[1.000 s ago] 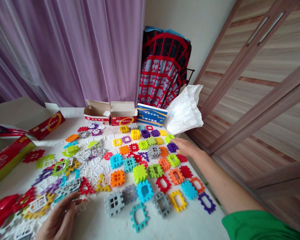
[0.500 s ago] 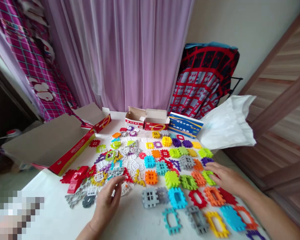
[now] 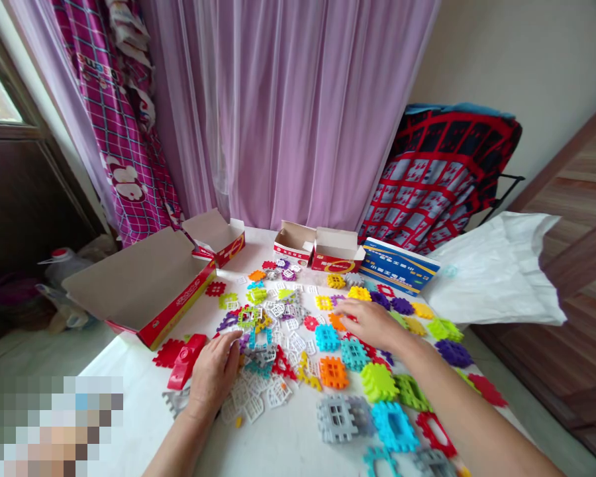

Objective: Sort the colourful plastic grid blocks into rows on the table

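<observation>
My left hand (image 3: 214, 374) is over the left part of a loose pile, fingers bent and thumb apart, with no piece visible in its grasp. Beside it lie a red plastic piece (image 3: 186, 361) and white lattice window pieces (image 3: 278, 391). My right hand (image 3: 372, 322) reaches across the sorted blocks, fingers stretched over an orange block (image 3: 336, 322) and a red one mostly hidden under the palm. Close by are a light blue block (image 3: 326, 338), a teal block (image 3: 353, 355) and a yellow block (image 3: 359, 293). The right forearm covers several blocks.
A large open red box (image 3: 159, 318) stands at the left, with smaller open boxes (image 3: 338, 265) along the back. A blue box (image 3: 400, 265) and a white bag (image 3: 501, 285) are at the back right. Grey window blocks (image 3: 336, 419) lie near the front.
My right hand has moved from the green block on the right side leftward and farther back, to the orange block. My left hand stays over the pile. The camera view has turned left.
</observation>
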`<state>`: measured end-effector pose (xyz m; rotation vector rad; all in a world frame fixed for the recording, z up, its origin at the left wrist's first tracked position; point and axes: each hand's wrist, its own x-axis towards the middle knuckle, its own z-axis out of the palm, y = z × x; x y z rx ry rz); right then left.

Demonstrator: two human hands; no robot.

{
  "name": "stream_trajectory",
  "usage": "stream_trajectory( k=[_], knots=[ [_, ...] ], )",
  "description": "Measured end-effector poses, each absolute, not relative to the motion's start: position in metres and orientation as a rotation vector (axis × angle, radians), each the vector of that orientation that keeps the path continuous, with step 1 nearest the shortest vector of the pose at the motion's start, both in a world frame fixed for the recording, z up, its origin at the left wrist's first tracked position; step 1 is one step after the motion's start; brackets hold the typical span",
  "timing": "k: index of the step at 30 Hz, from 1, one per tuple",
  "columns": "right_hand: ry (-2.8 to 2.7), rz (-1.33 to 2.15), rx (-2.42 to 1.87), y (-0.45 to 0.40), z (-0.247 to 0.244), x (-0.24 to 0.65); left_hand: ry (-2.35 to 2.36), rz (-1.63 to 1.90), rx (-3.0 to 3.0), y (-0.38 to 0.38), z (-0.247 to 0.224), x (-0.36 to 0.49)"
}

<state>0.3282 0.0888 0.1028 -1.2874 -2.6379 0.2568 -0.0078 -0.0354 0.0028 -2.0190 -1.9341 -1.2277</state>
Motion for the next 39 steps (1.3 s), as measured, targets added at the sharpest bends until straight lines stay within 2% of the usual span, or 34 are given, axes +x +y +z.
stream_trajectory(
  k=[3, 7, 13, 18, 31, 35, 39],
  knots=[
    [-2.593, 0.352, -1.384, 0.136, 0.088, 0.275, -1.999, -1.339, -2.007, -0.036, -0.001, -0.008],
    [-2.592, 0.298, -1.437, 0.195, 0.066, 0.221, -2.034, -1.484, -1.988, -0.035, -0.006, -0.010],
    [-2.635, 0.326, -1.598, 0.248, 0.039, 0.180, -2.039, -1.574, -1.966, -0.034, -0.012, -0.009],
    [-2.665, 0.312, -1.615, 0.250, 0.030, 0.176, -2.083, -1.640, -1.934, -0.034, -0.014, -0.009],
    [-2.586, 0.368, -1.753, 0.237, 0.054, 0.218, -2.134, -1.798, -1.841, -0.032, -0.015, -0.007],
    [-2.518, 0.298, -1.739, 0.260, 0.047, 0.186, -2.114, -1.864, -1.769, -0.033, -0.020, -0.008],
    [-2.509, 0.367, -1.721, 0.275, 0.029, 0.130, -2.132, -1.850, -1.820, -0.036, -0.025, -0.013]
  ],
)
